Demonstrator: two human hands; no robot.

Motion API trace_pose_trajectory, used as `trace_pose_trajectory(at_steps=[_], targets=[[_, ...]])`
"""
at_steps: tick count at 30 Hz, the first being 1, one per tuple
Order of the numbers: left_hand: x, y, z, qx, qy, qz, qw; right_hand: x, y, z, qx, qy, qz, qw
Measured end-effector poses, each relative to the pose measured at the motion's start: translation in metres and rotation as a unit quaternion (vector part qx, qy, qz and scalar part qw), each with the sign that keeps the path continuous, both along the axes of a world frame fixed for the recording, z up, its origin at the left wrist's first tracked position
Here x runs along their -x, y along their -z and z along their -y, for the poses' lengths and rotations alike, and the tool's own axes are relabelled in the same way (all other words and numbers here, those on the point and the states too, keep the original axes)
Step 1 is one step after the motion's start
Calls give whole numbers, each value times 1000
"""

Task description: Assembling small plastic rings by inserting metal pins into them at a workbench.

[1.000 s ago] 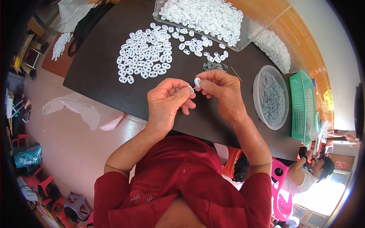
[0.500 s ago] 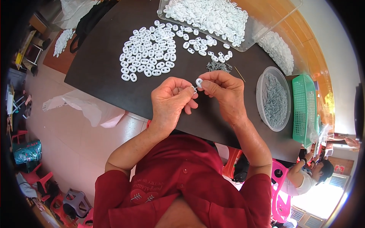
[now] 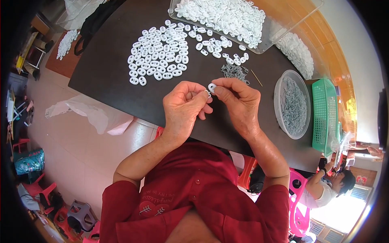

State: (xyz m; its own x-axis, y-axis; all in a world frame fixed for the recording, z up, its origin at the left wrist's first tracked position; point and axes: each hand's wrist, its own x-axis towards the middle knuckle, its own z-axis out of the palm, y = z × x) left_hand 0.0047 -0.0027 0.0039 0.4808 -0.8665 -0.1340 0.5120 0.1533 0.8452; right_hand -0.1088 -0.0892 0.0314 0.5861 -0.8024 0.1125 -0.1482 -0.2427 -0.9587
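Between thumb and forefinger, my right hand (image 3: 240, 103) pinches a small white oval plastic piece (image 3: 211, 86) with holes in it. My left hand (image 3: 185, 106) is closed on a second small white piece (image 3: 208, 93), mostly hidden by the fingertips. The two pieces are held close together above the near edge of the dark table (image 3: 101, 69); whether they touch I cannot tell. Just beyond my hands lies a little heap of small grey pins (image 3: 235, 72). A group of white two-holed oval pieces (image 3: 158, 54) is spread out to the far left of them.
A clear tray (image 3: 259, 47) heaped with white pieces stands at the back. On the right are a round clear tub (image 3: 292, 107) of grey pins and a green plastic basket (image 3: 324, 117). A thin stick (image 3: 256, 77) lies near the pins. Another person (image 3: 324, 188) sits at lower right.
Both hands stay nearly in place, with the two white pieces slightly closer together. The view has shifted a little.
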Motion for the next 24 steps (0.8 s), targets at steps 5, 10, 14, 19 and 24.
trace_pose_trajectory(at_steps=[5, 10, 14, 19, 24], targets=[[1, -1, 1, 6, -4, -3, 1000, 0, -1, -2, 10, -16, -5, 1000], [1, 0, 1, 13, -1, 0, 1000, 1, 0, -2, 53, -25, -12, 998], [3, 5, 1, 55, 3, 1, 999, 4, 4, 1, 60, -35, -13, 998], [5, 8, 1, 67, 3, 26, 997, 3, 0, 0, 123, -38, -40, 991], [1, 13, 3, 90, -2, 15, 996, 2, -4, -6, 84, -49, -51, 994]])
